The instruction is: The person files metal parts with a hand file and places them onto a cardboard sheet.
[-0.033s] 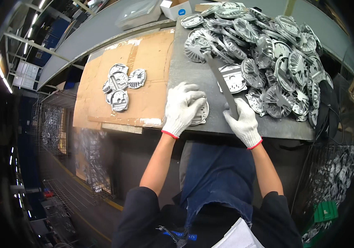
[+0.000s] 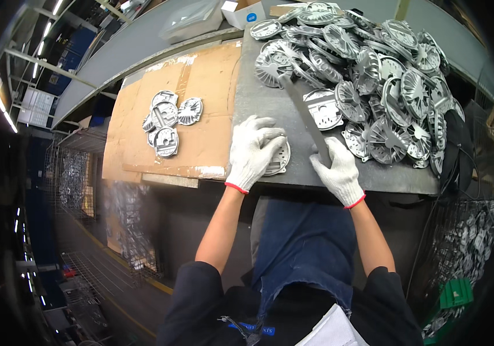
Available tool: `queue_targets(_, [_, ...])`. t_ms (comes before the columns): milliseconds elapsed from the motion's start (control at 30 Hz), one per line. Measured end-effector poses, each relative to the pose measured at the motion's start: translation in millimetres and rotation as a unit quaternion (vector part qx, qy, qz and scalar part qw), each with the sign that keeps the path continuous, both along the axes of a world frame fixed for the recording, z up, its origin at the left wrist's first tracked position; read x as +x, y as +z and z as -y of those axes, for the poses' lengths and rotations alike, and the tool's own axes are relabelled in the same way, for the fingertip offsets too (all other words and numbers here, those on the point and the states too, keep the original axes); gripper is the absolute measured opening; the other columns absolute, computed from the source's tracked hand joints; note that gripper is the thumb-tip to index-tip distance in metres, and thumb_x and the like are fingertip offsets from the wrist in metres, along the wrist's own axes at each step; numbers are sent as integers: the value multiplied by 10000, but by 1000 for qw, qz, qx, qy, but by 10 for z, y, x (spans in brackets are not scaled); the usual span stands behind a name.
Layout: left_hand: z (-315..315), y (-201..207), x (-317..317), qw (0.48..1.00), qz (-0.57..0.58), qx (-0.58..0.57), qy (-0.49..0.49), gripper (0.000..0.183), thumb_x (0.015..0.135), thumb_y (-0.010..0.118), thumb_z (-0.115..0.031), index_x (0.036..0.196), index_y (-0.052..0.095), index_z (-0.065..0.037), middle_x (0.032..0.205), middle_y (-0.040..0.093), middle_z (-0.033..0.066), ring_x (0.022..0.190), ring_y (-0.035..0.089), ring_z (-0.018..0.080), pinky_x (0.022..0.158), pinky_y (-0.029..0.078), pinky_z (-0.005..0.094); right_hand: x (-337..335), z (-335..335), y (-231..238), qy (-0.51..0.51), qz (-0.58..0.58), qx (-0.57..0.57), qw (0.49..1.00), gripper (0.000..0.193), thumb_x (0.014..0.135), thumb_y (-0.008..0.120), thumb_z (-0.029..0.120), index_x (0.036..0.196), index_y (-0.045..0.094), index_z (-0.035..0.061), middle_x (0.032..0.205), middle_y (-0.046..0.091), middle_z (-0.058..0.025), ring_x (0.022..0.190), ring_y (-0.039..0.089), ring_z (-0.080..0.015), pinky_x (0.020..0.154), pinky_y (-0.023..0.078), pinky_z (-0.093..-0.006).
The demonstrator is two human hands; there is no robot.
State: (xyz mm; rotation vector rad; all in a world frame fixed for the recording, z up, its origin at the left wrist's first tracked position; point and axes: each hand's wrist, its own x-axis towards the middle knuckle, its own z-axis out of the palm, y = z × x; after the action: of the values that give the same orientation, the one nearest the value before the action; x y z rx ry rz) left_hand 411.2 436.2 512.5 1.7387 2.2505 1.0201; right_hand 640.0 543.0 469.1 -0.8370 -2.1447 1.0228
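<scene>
My left hand (image 2: 251,149), in a white knit glove with a red cuff, presses on a round cast metal cover (image 2: 280,160) near the table's front edge. Its fingers curl over the part and hide much of it. In my right hand (image 2: 339,171), gloved the same way, is a long grey flat file (image 2: 306,118), gripped at its near end. The file slants up and to the left over the table, apart from the cover under my left hand. Beyond it, another round cover (image 2: 323,109) lies flat at the edge of the heap.
A large heap of finned metal covers (image 2: 368,75) fills the right of the grey table (image 2: 258,104). On cardboard (image 2: 206,138) at left lie several more covers (image 2: 166,115). A white box (image 2: 243,12) stands behind; a green bin (image 2: 455,294) and wire cages are lower down.
</scene>
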Motion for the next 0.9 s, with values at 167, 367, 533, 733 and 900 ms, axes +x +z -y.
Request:
queue_targets(167, [-76, -119, -56, 999, 17, -23, 18, 243, 991, 804, -321, 1112, 918, -144, 1275, 819, 122, 1358, 672, 328, 1269, 443, 469, 32, -12, -38, -4, -9, 9, 1000, 288, 955, 823, 187, 1160, 721, 14, 1084, 725, -189, 935, 751, -428, 825, 606, -480])
queue_targets(367, [-68, -125, -159, 1000, -7, -7, -9, 240, 976, 817, -319, 1092, 921, -138, 1200, 827, 110, 1224, 715, 324, 1188, 488, 453, -1, -2, 17, 1, 10, 6, 1000, 290, 958, 823, 191, 1162, 720, 12, 1082, 724, -190, 934, 752, -429, 817, 606, -480])
queue_targets(533, [-163, 88, -79, 997, -20, -57, -46, 247, 980, 805, -314, 1098, 910, -125, 1076, 827, 83, 1095, 729, 296, 1069, 509, 456, 18, -33, -4, -4, 9, 2, 1000, 288, 959, 827, 190, 1159, 715, 16, 1078, 722, -192, 933, 749, -439, 813, 606, -486])
queue_targets(733, [-214, 118, -103, 991, -53, -77, -92, 239, 998, 773, -307, 1070, 891, -112, 1007, 836, 63, 994, 749, 273, 1054, 470, 416, -12, -38, 12, -2, 13, 10, 1000, 288, 962, 829, 204, 1154, 714, 22, 1077, 723, -189, 927, 748, -438, 803, 606, -489])
queue_targets(900, [-163, 131, -153, 993, -6, -92, -73, 230, 1000, 770, -300, 1050, 885, -108, 1024, 847, 60, 977, 747, 270, 1022, 469, 411, -4, -24, -8, -9, 17, -10, 1000, 293, 961, 833, 213, 1146, 710, 22, 1076, 720, -189, 927, 747, -436, 800, 605, -490])
